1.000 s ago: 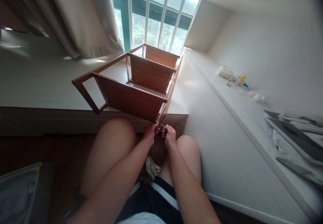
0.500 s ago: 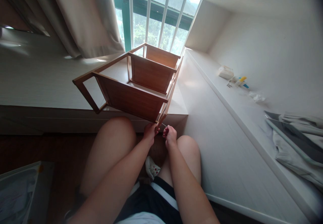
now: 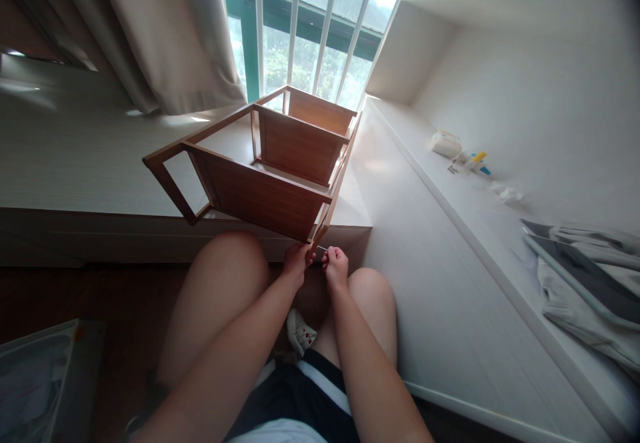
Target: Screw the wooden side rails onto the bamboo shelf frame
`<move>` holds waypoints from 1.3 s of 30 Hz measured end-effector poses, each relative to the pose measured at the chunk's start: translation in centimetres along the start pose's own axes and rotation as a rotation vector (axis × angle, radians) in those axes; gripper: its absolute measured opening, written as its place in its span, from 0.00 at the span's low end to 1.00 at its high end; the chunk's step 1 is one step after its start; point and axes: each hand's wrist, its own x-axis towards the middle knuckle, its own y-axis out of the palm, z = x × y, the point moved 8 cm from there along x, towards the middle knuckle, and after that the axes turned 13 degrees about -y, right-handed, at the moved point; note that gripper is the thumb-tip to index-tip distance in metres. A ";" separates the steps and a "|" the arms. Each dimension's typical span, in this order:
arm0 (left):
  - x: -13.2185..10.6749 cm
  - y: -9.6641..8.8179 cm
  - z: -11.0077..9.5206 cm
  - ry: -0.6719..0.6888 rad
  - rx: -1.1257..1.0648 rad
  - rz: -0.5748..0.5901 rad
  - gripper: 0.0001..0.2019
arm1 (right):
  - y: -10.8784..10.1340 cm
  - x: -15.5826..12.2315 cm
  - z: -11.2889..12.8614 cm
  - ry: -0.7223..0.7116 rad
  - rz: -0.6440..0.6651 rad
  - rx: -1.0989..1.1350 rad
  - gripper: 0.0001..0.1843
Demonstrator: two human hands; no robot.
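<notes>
Now the fingers of my left hand [image 3: 299,261] pinch the near corner of the shelf [image 3: 260,193], and those of my right hand [image 3: 336,264] close on a thin rod [image 3: 321,248] beside it.

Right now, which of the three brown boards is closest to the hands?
The front board, its corner gripped by the left hand, beside the right hand; the middle board and back board stand behind.

Daylight thru window [image 3: 300,43] w/ white bars, top centre. Beige curtain [image 3: 170,30] hangs left of it. White counter [image 3: 75,163] runs below, far edge at the glass. White desk [image 3: 450,310] at right, shelf [image 3: 500,0] above, white wall [image 3: 540,90] behind. Dark wood floor [image 3: 100,296] at bottom left.
</notes>
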 end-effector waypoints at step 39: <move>0.0 -0.1 0.1 0.012 -0.009 -0.008 0.08 | -0.1 0.2 0.5 -0.006 -0.022 0.009 0.18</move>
